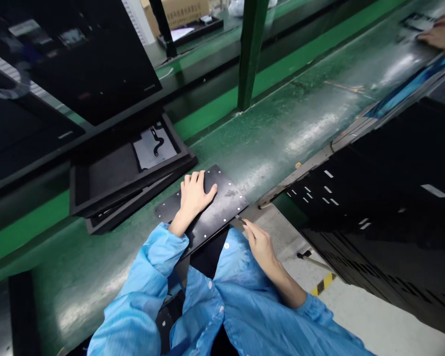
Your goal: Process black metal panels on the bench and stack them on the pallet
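A flat dark panel [228, 195] with several small pale dots along its edges lies at the front of the green bench. My left hand [195, 195] rests on top of it, fingers spread and thumb out, pressing flat rather than gripping. Beside the panel's near right edge, my right hand [260, 242] is closed on a thin blade-like tool [239, 218]. The tool's tip is at or very near the panel edge; whether it touches cannot be told. Most of the tool is hidden by the fingers.
Stacked black trays [109, 173] stand left of the panel, the top one holding a grey sheet with a black flex cable [156, 141]. A green post [250, 59] rises behind. Dark equipment [374, 198] stands at right. Another person's hand [443, 32] works at far right.
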Demonstrator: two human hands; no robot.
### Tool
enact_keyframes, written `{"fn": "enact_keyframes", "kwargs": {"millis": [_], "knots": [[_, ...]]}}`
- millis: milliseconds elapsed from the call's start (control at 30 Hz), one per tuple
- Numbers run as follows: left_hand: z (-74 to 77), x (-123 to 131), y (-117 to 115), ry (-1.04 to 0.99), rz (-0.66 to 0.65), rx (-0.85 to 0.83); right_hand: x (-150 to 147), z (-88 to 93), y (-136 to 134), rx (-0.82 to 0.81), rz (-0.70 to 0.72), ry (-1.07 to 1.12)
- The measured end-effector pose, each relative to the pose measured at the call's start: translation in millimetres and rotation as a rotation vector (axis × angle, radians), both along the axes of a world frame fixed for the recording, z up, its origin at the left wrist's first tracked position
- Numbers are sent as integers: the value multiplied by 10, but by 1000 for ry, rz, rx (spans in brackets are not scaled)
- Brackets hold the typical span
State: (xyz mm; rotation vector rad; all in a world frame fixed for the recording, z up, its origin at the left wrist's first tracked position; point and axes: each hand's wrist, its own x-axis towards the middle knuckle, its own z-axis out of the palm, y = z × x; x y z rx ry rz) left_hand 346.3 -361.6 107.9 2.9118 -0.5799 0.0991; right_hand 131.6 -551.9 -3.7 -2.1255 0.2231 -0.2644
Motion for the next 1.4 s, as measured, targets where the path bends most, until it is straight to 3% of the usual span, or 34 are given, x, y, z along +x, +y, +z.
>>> {"fn": "enact_keyframes", "kwargs": {"millis": [267, 367, 500, 600, 833, 900, 1000, 1100, 1167, 1267, 1400], "knots": [[59, 13, 22, 38, -3, -11, 51, 497, -63, -265, 53, 143], [110, -265, 26, 76, -81, 24, 98, 806, -110, -405, 98, 305], [194, -853, 53, 144, -207, 151, 219, 1145, -198, -594, 198, 459], [288, -1078, 72, 144, -208, 241, 305, 1254, -274, -709, 241, 485], [355, -1085, 42, 146, -312, 328, 449, 1403, -376, -852, 333, 505], [458, -1093, 49, 105, -356, 320, 477, 1420, -390, -878, 339, 505], [802, -971, 163, 43, -368, 212, 496, 1399, -433, -880, 352, 463], [1208, -643, 415, 37, -351, 108, 511, 1376, -487, -816, 404, 354], [1391, -379, 608, 43, -345, 76, 553, 1378, -481, -715, 473, 239], [1486, -45, 832, 7, -330, -2, 711, 1372, -333, -624, 557, 53], [1493, 182, 945, 15, -292, -119, 1074, 1307, 30, -763, 733, -148]]}}
